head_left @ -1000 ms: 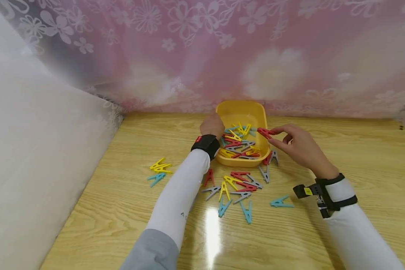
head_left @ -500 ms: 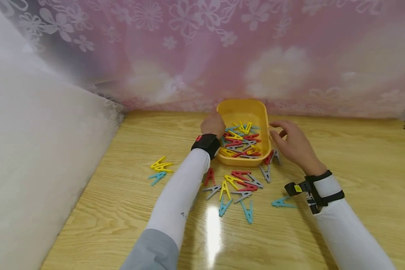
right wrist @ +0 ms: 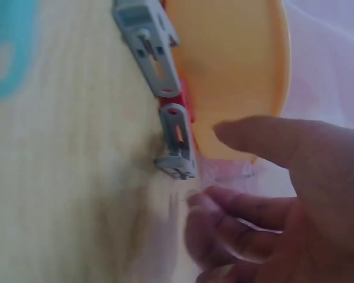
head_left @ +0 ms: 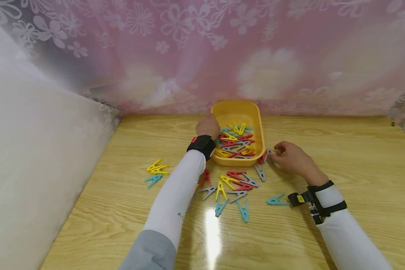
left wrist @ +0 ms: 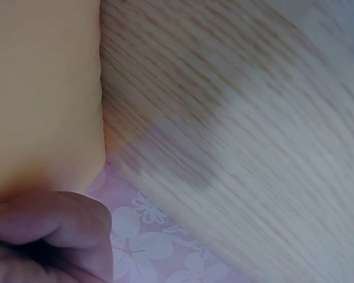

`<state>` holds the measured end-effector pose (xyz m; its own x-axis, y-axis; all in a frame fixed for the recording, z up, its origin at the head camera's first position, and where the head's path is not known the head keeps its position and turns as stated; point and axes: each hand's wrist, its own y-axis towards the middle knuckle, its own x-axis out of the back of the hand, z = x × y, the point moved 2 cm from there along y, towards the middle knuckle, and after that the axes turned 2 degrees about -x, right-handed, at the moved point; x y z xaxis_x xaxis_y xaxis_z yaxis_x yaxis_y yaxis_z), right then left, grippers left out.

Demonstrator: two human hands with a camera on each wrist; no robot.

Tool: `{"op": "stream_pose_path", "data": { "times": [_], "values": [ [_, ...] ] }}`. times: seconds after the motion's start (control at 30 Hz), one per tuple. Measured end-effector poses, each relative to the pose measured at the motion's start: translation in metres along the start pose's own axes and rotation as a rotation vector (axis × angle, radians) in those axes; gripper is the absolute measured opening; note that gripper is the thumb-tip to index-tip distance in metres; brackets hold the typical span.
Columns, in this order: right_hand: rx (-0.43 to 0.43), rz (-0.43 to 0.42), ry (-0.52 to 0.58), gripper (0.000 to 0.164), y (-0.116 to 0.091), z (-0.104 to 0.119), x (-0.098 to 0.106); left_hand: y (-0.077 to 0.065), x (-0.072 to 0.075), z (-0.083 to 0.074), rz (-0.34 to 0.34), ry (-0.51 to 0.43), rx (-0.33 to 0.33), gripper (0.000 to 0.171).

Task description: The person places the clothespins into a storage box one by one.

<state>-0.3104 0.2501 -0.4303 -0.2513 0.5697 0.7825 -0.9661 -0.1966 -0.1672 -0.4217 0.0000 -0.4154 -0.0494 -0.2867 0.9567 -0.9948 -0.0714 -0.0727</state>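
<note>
My left hand [head_left: 207,126] grips the left rim of a yellow plastic basin [head_left: 261,129]; its curled fingers show against the basin's outer wall in the left wrist view. Inside the basin lie several clothespins in red, yellow, grey and blue. Beside the basin's right front corner, my right hand [head_left: 291,159] holds nothing, thumb and fingers apart. Just off its fingertips in the right wrist view is a grey clothespin [right wrist: 177,141]. A red clothespin [right wrist: 184,100] sits partly hidden behind that one, and another grey clothespin [right wrist: 150,50] lies close by.
Several clothespins are spread on the wooden table [head_left: 114,202] in front of the basin. A blue clothespin [head_left: 277,200] lies apart at the right, and a small group with a yellow clothespin [head_left: 160,170] at the left. A pink flowered cloth [head_left: 195,56] hangs behind the basin.
My right hand has let go of a red clothespin, which now lies in the basin, and has moved toward the grey clothespin beside the basin. My left hand keeps its hold on the rim.
</note>
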Motion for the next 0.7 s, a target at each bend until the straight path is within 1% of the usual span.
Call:
{"op": "stream_pose_path", "data": {
  "times": [0.07, 0.2, 0.33, 0.5, 0.6, 0.7],
  "values": [
    [-0.02, 0.036, -0.023, 0.057, 0.001, 0.0, -0.005, 0.001, 0.0, 0.002, -0.002, 0.002, 0.002, 0.027],
    [-0.041, 0.065, -0.05, 0.06, 0.002, 0.002, -0.012, 0.001, 0.001, 0.004, -0.007, 0.013, 0.014, 0.027],
    [-0.047, 0.053, -0.061, 0.058, 0.002, 0.005, -0.014, 0.0, -0.001, 0.005, -0.012, 0.02, 0.022, 0.027],
    [-0.093, 0.03, -0.087, 0.06, -0.001, 0.007, -0.015, 0.0, -0.002, 0.002, -0.017, 0.02, 0.017, 0.027],
    [-0.115, 0.017, -0.093, 0.057, -0.003, 0.008, -0.014, 0.0, -0.002, 0.001, -0.016, 0.02, 0.014, 0.027],
    [-0.126, -0.001, -0.094, 0.05, -0.005, 0.005, -0.013, 0.001, -0.002, 0.0, -0.013, 0.018, 0.011, 0.027]
  ]
}}
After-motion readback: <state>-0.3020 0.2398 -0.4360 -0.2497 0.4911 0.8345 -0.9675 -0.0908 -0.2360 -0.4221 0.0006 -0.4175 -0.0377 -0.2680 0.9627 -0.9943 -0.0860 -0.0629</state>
